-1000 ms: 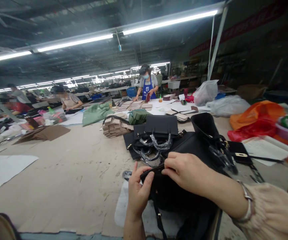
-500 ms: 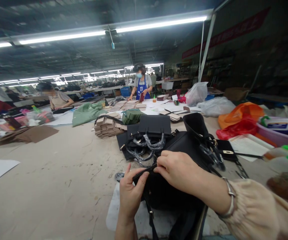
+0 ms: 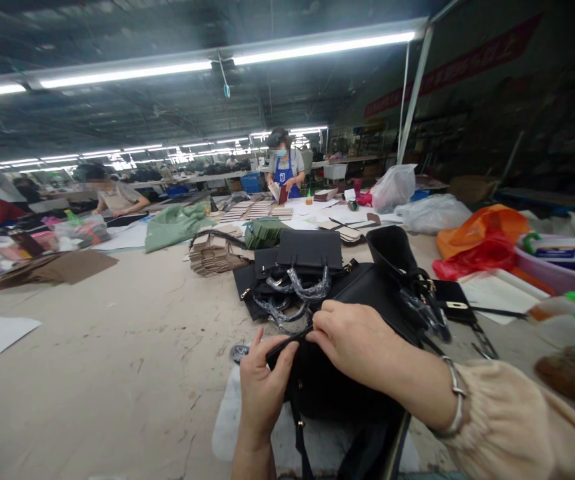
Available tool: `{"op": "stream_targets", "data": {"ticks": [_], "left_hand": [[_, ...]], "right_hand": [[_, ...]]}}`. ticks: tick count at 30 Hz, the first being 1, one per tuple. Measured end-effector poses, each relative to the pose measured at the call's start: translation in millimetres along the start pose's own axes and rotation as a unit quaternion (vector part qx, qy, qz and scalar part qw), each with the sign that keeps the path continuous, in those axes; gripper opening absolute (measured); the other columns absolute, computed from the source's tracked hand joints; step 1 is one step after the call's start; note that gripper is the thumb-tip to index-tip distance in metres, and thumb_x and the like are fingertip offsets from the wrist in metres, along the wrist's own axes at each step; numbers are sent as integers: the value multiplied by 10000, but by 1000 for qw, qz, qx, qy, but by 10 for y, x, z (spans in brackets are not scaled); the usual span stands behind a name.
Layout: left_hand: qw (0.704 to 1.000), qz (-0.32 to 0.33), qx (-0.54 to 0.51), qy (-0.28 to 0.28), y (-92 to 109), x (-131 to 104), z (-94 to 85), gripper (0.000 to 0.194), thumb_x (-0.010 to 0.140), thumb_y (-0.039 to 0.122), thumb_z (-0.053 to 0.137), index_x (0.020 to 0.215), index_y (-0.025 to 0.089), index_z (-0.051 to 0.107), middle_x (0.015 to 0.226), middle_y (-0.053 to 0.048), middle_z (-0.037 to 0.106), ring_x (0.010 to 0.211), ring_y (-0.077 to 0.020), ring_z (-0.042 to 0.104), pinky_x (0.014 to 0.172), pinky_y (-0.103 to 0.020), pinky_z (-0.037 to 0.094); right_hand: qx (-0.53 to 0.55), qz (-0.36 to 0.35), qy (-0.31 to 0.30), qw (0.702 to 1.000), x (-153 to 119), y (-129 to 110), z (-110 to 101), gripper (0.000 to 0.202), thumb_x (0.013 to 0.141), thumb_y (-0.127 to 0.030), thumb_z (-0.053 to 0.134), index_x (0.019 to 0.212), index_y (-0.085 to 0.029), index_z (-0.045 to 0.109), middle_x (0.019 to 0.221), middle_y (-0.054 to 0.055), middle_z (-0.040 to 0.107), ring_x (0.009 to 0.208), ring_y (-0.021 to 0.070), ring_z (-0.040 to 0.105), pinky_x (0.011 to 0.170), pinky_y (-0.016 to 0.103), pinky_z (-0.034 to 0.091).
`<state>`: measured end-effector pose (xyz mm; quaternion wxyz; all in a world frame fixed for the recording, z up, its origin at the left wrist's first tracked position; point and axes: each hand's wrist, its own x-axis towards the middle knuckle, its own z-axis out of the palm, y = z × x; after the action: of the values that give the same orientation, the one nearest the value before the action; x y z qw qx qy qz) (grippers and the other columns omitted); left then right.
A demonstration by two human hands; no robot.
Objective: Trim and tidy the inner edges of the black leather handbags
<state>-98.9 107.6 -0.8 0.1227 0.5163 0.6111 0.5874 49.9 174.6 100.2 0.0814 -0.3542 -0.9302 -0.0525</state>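
Note:
A black handbag [image 3: 337, 387] stands at the near edge of the table, its strap hanging down in front. My left hand [image 3: 263, 373] pinches the left end of its top edge between thumb and fingers. Farther right along the same edge, my right hand [image 3: 350, 337] is closed on the rim, fingertips pressed together. Just beyond my hands lie black bag pieces [image 3: 310, 250] with plastic-wrapped handles [image 3: 312, 285]. Another black bag [image 3: 392, 257] leans open at their right. The inside of the handbag I hold is too dark to make out.
Brown stacked pieces [image 3: 220, 252] and green ones [image 3: 264, 233] sit past the bags. On the right are plastic bottles with green tops [image 3: 570, 327], a purple basin [image 3: 557, 263] and orange and red bags [image 3: 487, 233]. A co-worker in a blue apron [image 3: 287, 170] stands across the table.
My hands keep almost the same grip on the bag's edge. Across the table, the co-worker's hands have come together, lifting a pale piece beside the dark red one.

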Motion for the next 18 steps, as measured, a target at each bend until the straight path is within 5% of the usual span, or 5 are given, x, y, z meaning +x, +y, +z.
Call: {"op": "stream_targets", "data": {"ticks": [18], "left_hand": [[1000,-22,-17,-3,82,-4,24,144,775,312,610,778,213,715,803,0,726,743,-197,673,1087,-507,300]], "right_hand": [[54,11,21,998,-58,53,-8,259,841,-386,536,664,-209,601,713,4,590,631,138,535,554,258,300]]}}
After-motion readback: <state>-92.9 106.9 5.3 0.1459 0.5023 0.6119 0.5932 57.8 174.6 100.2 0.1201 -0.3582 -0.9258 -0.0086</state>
